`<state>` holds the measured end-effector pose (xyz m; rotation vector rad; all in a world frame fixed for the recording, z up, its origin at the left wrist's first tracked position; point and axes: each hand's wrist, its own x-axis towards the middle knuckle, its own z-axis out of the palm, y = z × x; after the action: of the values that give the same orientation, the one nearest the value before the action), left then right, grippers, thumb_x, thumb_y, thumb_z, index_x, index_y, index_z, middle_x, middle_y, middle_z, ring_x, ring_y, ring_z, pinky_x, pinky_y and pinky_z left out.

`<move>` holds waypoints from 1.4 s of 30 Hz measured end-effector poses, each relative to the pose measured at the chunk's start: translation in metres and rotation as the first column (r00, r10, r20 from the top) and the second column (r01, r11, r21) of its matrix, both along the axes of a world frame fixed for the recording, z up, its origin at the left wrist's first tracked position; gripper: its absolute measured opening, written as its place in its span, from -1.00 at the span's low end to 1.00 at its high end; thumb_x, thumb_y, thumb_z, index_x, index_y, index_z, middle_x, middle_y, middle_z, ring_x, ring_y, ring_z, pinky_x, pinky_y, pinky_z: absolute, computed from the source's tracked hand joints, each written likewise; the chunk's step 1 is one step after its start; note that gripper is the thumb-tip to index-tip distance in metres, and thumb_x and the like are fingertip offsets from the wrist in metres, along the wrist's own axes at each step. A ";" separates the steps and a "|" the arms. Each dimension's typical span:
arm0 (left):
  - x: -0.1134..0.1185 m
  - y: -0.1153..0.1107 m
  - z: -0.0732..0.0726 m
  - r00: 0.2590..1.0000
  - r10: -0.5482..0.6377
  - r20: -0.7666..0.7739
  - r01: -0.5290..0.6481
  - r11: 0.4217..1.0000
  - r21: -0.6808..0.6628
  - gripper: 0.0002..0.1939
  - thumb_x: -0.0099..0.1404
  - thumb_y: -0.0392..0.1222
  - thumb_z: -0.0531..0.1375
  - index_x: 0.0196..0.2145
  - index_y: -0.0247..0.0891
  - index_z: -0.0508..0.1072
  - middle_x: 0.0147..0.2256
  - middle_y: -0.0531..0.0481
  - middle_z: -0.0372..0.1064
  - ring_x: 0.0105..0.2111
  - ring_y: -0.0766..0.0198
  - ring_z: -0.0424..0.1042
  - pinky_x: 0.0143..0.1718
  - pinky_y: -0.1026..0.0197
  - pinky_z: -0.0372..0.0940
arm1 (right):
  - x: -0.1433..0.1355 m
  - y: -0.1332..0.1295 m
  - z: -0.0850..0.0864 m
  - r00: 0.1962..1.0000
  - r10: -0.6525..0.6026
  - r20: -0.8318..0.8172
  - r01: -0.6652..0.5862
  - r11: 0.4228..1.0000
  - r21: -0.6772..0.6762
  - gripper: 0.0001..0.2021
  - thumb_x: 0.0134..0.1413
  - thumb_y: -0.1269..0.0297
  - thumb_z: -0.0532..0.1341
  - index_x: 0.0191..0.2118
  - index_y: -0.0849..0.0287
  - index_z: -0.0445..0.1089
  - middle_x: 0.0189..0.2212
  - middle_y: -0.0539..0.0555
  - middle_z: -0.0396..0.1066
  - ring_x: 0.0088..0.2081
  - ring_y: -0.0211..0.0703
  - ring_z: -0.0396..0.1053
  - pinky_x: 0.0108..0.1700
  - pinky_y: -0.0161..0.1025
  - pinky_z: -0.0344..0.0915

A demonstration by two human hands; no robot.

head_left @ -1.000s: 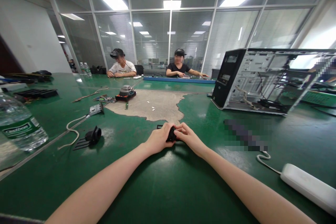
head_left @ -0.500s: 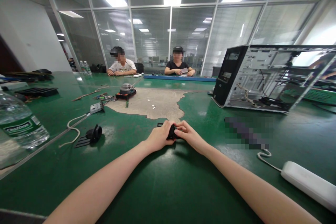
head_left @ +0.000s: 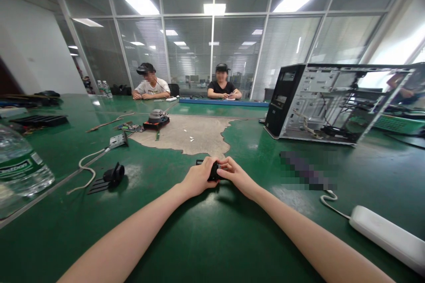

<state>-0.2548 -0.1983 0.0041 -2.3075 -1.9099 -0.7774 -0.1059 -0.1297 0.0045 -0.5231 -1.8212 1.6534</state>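
Note:
Both of my hands meet above the green table [head_left: 199, 239], around a small black plastic part [head_left: 213, 171]. My left hand [head_left: 199, 177] wraps round it from the left, and a flat black end of it sticks out past the knuckles. From the right, the bent fingers of my right hand [head_left: 234, 174] press on its near side. Most of the part lies hidden under the fingers, so its exact kind does not show. Off to the left lies a black piece with a round end and flat prongs [head_left: 113, 174].
An opened computer case [head_left: 287, 101] stands at the right, with a white power adapter [head_left: 381, 232] nearer me. A water bottle [head_left: 26, 163] is at far left. A metal bracket with a cable [head_left: 118, 140] and a speaker-like part [head_left: 156, 119] lie beyond. Two people sit across the table.
The view has shifted slightly, so everything sits a little further left and lower. My hands keep the same hold on the black part. The person opposite on the right has lowered their hands.

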 end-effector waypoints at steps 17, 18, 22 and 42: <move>0.002 -0.001 0.003 1.000 0.003 0.017 -0.003 1.000 -0.007 -0.40 0.00 -0.14 0.17 -0.04 -0.15 -0.01 -0.10 -0.03 0.15 -0.26 0.16 0.35 -0.31 0.16 0.24 | 0.000 0.000 -0.002 1.000 -0.020 -0.023 0.019 1.000 -0.024 -0.73 -0.18 0.20 0.22 -0.31 0.12 0.18 -0.38 -0.02 0.30 -0.31 -0.26 0.29 -0.19 -0.20 0.20; 0.002 -0.001 0.003 1.000 -0.002 0.019 0.002 1.000 -0.006 -0.40 0.00 -0.14 0.17 -0.03 -0.15 -0.01 -0.10 -0.04 0.15 -0.26 0.16 0.34 -0.31 0.16 0.25 | -0.001 0.001 -0.004 0.999 -0.044 -0.016 0.044 0.999 -0.019 -0.74 -0.16 0.18 0.20 -0.30 0.12 0.19 -0.37 -0.02 0.30 -0.31 -0.25 0.29 -0.18 -0.19 0.20; 0.002 -0.001 0.003 1.000 -0.002 0.020 0.003 1.000 -0.005 -0.41 0.02 -0.12 0.16 -0.03 -0.16 -0.02 -0.10 -0.04 0.15 -0.25 0.16 0.34 -0.31 0.16 0.25 | -0.003 0.003 -0.006 0.995 -0.096 0.038 0.096 0.995 0.011 -0.73 -0.16 0.14 0.19 -0.31 0.16 0.23 -0.33 0.02 0.31 -0.27 -0.22 0.28 -0.16 -0.18 0.19; 0.002 -0.001 0.003 1.000 0.013 0.017 -0.013 0.999 -0.029 -0.40 0.02 -0.13 0.16 -0.02 -0.14 -0.03 -0.09 -0.04 0.13 -0.24 0.16 0.33 -0.29 0.15 0.24 | 0.003 0.011 -0.003 0.988 -0.098 0.118 0.097 0.995 0.016 -0.67 -0.23 0.17 0.24 -0.28 0.21 0.28 -0.38 0.07 0.37 -0.34 -0.19 0.34 -0.21 -0.15 0.25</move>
<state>-0.2532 -0.1994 0.0069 -2.3099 -1.9545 -0.7757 -0.1032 -0.1186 0.0011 -0.7081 -1.8562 1.5764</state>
